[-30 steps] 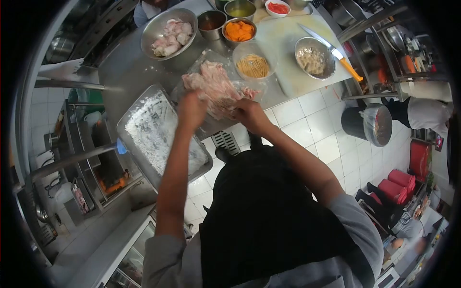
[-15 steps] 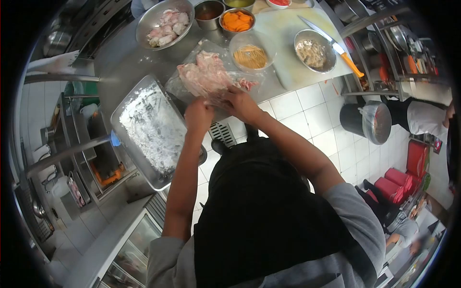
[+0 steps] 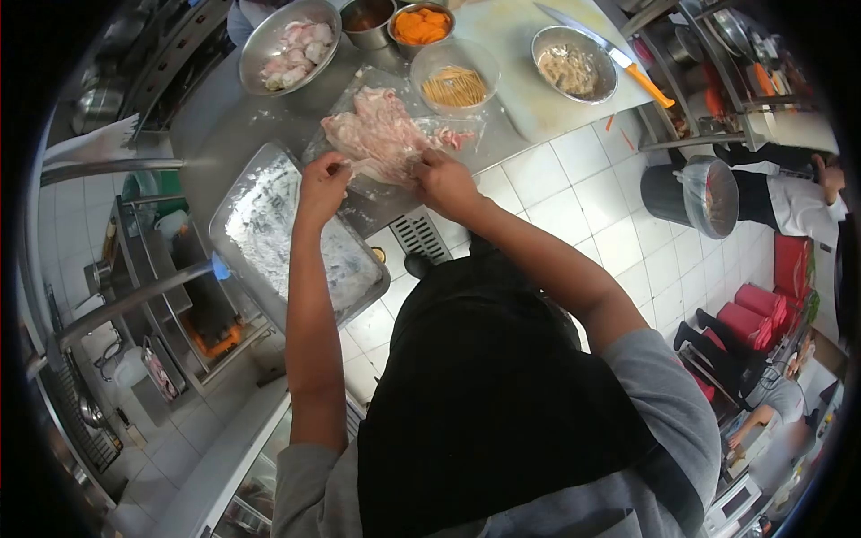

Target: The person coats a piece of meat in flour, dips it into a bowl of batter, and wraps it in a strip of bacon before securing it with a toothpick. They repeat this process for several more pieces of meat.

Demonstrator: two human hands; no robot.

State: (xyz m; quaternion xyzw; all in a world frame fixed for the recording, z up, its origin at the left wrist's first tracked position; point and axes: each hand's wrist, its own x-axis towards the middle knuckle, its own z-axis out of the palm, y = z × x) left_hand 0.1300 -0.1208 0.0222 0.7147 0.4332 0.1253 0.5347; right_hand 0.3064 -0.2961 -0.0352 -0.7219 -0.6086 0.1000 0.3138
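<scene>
A spread piece of pale pink raw meat lies on a clear plastic sheet at the front of the steel table. My left hand is closed in a pinch on a thin strip stretching from the meat's left front edge. At its right front edge, my right hand grips the meat between thumb and fingers. Just behind the meat stands a clear bowl with toothpicks in it. Below my left forearm sits a metal tray of white powder.
A metal bowl of raw pieces and a pot of orange slices stand behind. On the cutting board are a bowl of brownish mix and an orange-handled knife. A bin is on the floor at right.
My left hand has moved left, away from my right hand, pulling a strip of the meat's edge out. My right hand stays at the front edge. The view has shifted slightly.
</scene>
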